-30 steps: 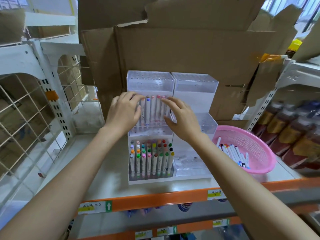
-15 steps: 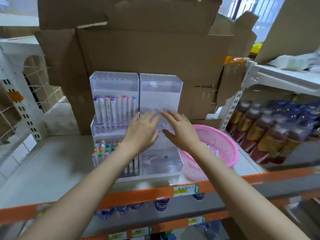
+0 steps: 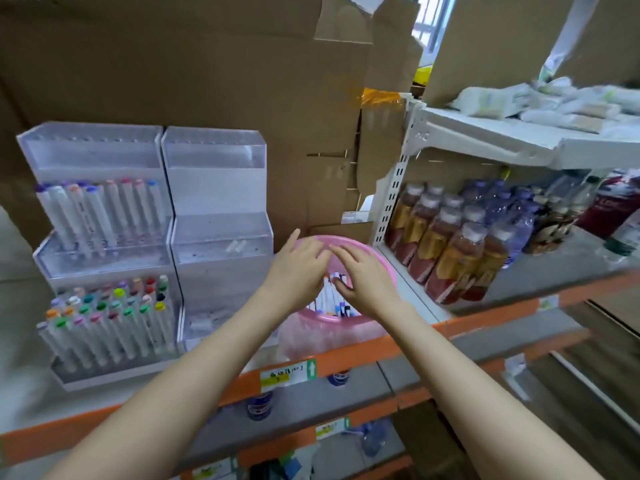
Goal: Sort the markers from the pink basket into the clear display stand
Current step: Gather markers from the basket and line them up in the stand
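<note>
The pink basket (image 3: 322, 332) stands on the shelf right of the clear display stand (image 3: 221, 237). Several white markers (image 3: 332, 301) lie inside the basket, mostly hidden by my hands. My left hand (image 3: 298, 271) and my right hand (image 3: 363, 278) hover together over the basket, fingers stretched down toward the markers. Whether either hand holds a marker is hidden. The stand's left half carries several capped markers (image 3: 107, 317) in its lower tier and more in its middle tier (image 3: 100, 213). Its right half holds none.
Large cardboard boxes (image 3: 207, 64) rise behind the stand. Shrink-wrapped drink bottles (image 3: 457, 244) fill the white shelf to the right of the basket. An orange shelf edge (image 3: 346, 358) with price labels runs along the front.
Both hands left the stand's middle tier and moved right and down to the pink basket. The view swung right, so the stand now sits at the left.
</note>
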`<move>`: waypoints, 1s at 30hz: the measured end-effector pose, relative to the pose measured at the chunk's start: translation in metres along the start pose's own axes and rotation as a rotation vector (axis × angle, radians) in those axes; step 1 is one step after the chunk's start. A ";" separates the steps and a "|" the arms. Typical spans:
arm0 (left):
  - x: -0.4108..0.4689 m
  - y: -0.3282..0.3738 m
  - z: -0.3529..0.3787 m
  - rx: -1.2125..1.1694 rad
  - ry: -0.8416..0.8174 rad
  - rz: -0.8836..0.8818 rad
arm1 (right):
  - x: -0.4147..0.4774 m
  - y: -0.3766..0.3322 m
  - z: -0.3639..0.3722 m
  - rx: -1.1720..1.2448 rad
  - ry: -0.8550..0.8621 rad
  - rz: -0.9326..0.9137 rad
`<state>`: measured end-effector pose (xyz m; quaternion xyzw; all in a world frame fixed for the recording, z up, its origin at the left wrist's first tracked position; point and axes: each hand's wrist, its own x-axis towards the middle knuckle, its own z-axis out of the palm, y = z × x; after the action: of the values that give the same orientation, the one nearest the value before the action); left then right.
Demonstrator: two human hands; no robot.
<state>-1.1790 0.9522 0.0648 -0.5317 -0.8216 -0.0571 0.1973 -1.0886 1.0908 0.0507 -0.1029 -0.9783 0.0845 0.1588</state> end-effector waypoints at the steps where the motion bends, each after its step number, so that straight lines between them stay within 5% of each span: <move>1: 0.005 0.005 0.005 0.020 -0.049 0.014 | -0.001 0.007 0.003 -0.018 -0.037 0.023; 10: 0.026 0.011 0.052 -0.243 -0.547 -0.300 | 0.012 0.034 0.030 -0.045 -0.350 0.160; 17: 0.041 0.013 0.065 -0.343 -0.570 -0.419 | 0.033 0.038 0.048 0.012 -0.388 0.234; 24: 0.042 0.011 0.069 -0.508 -0.480 -0.538 | 0.039 0.054 0.047 0.415 -0.274 0.357; 27: 0.041 0.009 0.069 -0.633 -0.460 -0.620 | 0.036 0.053 0.048 0.279 -0.155 0.433; 30: 0.039 0.008 0.070 -0.661 -0.464 -0.623 | 0.031 0.044 0.051 0.058 -0.272 0.465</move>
<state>-1.2046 1.0100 0.0151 -0.2942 -0.9014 -0.2505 -0.1954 -1.1261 1.1339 0.0037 -0.3077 -0.9380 0.1595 0.0050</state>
